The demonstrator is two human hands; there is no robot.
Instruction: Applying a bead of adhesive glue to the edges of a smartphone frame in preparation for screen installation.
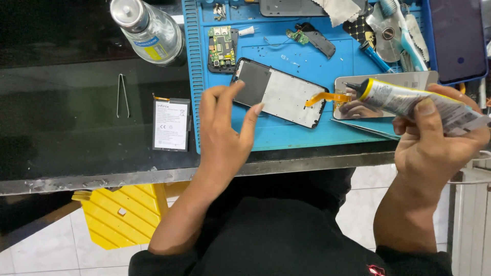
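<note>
A phone screen panel (284,93) lies face down on the blue repair mat (286,134), an orange flex cable (327,97) sticking out of its right side. My left hand (222,128) hovers at the panel's near left corner, thumb and fingers spread, fingertips touching or just above its edge. My right hand (434,140) grips a glue tube (409,99) with a black nozzle that points left toward the flex cable. A shiny metal plate (404,79) lies under the tube.
A phone battery (171,124) and tweezers (123,94) lie on the dark bench to the left. A clear bottle (151,33) stands at the back. A circuit board (221,47), small parts, a cloth and a toothbrush (404,25) crowd the mat's far side. A yellow stool (120,214) sits below.
</note>
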